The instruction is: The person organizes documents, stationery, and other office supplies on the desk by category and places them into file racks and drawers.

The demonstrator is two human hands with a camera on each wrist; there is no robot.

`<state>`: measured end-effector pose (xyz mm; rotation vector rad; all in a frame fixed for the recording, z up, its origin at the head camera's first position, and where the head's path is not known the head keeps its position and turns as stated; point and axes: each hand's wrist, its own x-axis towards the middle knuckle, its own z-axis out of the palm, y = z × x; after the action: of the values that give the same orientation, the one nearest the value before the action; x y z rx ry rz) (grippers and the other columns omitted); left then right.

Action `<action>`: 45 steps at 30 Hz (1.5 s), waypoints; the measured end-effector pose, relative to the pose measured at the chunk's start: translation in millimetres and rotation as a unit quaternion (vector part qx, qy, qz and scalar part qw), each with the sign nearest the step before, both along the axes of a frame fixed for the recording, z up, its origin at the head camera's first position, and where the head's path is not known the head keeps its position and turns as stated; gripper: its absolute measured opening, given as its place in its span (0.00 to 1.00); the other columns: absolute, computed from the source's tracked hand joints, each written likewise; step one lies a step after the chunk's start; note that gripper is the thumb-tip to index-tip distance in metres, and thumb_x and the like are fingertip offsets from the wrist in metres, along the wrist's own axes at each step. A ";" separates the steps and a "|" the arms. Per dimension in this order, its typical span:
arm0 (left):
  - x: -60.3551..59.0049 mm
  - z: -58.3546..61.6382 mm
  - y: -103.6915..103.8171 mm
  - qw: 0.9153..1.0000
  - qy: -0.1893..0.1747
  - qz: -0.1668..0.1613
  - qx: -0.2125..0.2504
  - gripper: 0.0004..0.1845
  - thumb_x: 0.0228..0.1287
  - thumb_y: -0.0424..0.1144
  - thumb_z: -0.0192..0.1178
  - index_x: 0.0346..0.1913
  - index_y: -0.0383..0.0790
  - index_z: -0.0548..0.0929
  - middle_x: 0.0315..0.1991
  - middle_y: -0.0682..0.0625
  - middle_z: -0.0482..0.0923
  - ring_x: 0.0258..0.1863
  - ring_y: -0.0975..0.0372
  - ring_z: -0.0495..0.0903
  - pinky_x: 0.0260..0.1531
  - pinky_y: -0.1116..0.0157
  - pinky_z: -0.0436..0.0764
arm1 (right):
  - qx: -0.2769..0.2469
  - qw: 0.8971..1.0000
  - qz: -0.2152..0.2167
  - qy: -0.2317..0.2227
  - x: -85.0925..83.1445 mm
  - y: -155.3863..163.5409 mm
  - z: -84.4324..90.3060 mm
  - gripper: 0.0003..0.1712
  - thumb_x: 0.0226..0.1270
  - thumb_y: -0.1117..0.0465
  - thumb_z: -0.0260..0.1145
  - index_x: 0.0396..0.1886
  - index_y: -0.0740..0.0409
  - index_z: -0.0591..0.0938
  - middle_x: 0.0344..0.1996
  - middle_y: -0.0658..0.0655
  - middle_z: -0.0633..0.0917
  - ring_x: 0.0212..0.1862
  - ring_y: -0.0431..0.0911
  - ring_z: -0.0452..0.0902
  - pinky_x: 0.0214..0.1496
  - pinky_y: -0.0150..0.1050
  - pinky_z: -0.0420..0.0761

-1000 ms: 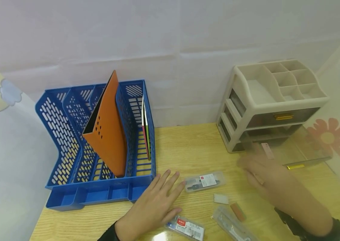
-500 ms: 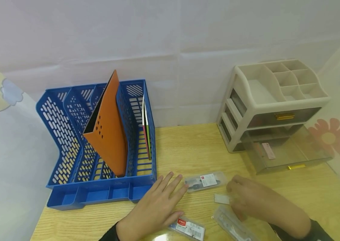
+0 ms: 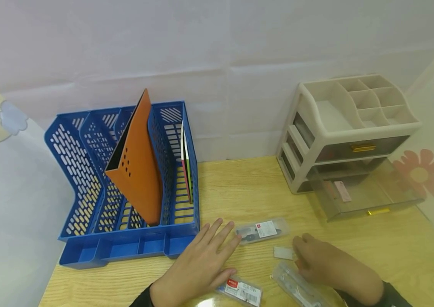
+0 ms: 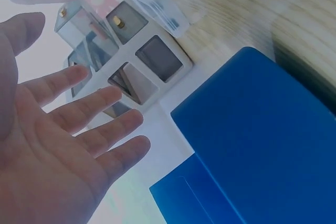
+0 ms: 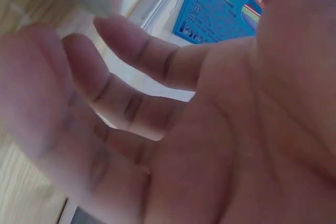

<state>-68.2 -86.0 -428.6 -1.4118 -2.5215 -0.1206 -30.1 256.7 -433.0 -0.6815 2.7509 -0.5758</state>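
- Two hands lie low over the wooden desk point(image 3: 247, 187) in the head view. The left hand point(image 3: 201, 266) rests flat, palm down with fingers spread, near the front edge, just right of the blue file rack point(image 3: 124, 192). Its fingertips are close to a clear packet with a red-and-white label point(image 3: 260, 230); a second labelled packet point(image 3: 240, 291) lies at its thumb side, by the front edge.
- The right hand point(image 3: 324, 262) sits palm down with fingers loosely bent over the spot between a small white slip point(image 3: 283, 253) and a long clear packet point(image 3: 295, 288). A sliver of orange shows under its fingers, but whether they pinch anything cannot be told.
- At the desk's back right stands a beige drawer organiser point(image 3: 355, 128); its bottom clear drawer point(image 3: 366, 194) is pulled out, with a pinkish slip inside. An orange folder point(image 3: 138, 166) leans in the rack at the back left.
- One palm fills the left wrist view: the left hand point(image 4: 58, 145) is open wide, fingers straight and apart, holding nothing. Beyond it are the blue rack's side point(image 4: 262, 145) and the organiser point(image 4: 131, 61).
- Little is sharp in the right wrist view: the right hand point(image 5: 173, 124) shows its palm with fingers gently curved, no object visible in it, and the blue rack point(image 5: 220, 9) behind.
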 end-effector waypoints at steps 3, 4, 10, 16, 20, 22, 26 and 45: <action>0.6 0.0 0.4 1.000 0.000 0.003 0.004 0.38 0.72 0.63 0.58 0.76 0.46 0.70 0.77 0.41 0.67 0.77 0.44 0.65 0.71 0.48 0.73 | -0.004 0.999 0.008 0.036 -1.2 -1.2 -4.8 0.17 0.62 0.72 0.70 0.31 0.53 0.69 0.26 0.46 0.63 0.23 0.30 0.54 0.20 0.22 0.60; 0.9 0.0 0.6 1.000 0.000 0.004 0.004 0.38 0.71 0.63 0.58 0.76 0.47 0.70 0.77 0.41 0.67 0.77 0.44 0.65 0.71 0.48 0.73 | -0.001 0.999 0.004 0.048 -1.7 -1.7 -6.4 0.16 0.64 0.72 0.69 0.31 0.53 0.70 0.25 0.45 0.63 0.23 0.30 0.54 0.21 0.22 0.61; 2.9 -0.8 0.9 1.000 0.000 0.009 0.002 0.38 0.72 0.63 0.57 0.77 0.47 0.68 0.77 0.41 0.65 0.77 0.44 0.64 0.73 0.48 0.71 | 0.010 0.992 0.006 0.126 -6.4 1.9 -12.8 0.14 0.60 0.73 0.71 0.30 0.54 0.75 0.26 0.44 0.67 0.25 0.30 0.57 0.21 0.24 0.66; 3.0 -3.7 1.5 1.000 0.010 0.002 0.023 0.39 0.72 0.63 0.57 0.77 0.46 0.68 0.77 0.40 0.65 0.78 0.44 0.63 0.72 0.47 0.71 | -0.020 0.968 0.031 0.247 -11.1 2.5 3.6 0.05 0.69 0.62 0.71 0.36 0.52 0.82 0.31 0.42 0.77 0.30 0.30 0.69 0.27 0.24 0.77; 2.8 -5.2 1.6 0.999 0.020 -0.011 0.044 0.39 0.73 0.64 0.54 0.78 0.44 0.66 0.78 0.38 0.63 0.78 0.44 0.62 0.72 0.47 0.71 | -0.046 0.950 0.024 0.307 -12.2 -1.5 30.0 0.26 0.84 0.42 0.44 0.41 0.49 0.85 0.40 0.44 0.83 0.36 0.35 0.81 0.39 0.20 0.81; 3.1 -5.4 0.7 0.998 0.021 -0.014 0.050 0.39 0.75 0.65 0.50 0.79 0.44 0.65 0.79 0.38 0.62 0.79 0.44 0.62 0.72 0.46 0.71 | -0.057 0.940 0.012 0.336 -12.7 -2.6 45.3 0.32 0.84 0.40 0.39 0.42 0.50 0.86 0.43 0.45 0.84 0.41 0.40 0.84 0.48 0.17 0.79; 3.8 -5.5 -1.9 0.999 0.014 -0.011 0.045 0.40 0.76 0.65 0.49 0.81 0.46 0.62 0.80 0.39 0.61 0.79 0.44 0.61 0.72 0.46 0.72 | -0.101 0.920 -0.017 0.379 -13.1 -1.0 72.9 0.31 0.83 0.40 0.46 0.43 0.55 0.88 0.45 0.49 0.87 0.50 0.37 0.81 0.61 0.14 0.70; 1.0 -6.7 -7.1 0.999 0.029 -0.003 0.027 0.38 0.75 0.64 0.51 0.78 0.45 0.67 0.77 0.39 0.65 0.77 0.44 0.65 0.71 0.45 0.73 | -0.071 0.924 -0.201 0.318 -33.6 80.7 114.1 0.16 0.70 0.54 0.72 0.50 0.59 0.89 0.51 0.56 0.89 0.45 0.08 0.65 0.33 0.12 0.69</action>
<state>-67.1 -93.1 -435.2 -1.3818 -2.4499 -0.1460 -63.7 337.4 -318.9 -0.3658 3.5332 -0.7493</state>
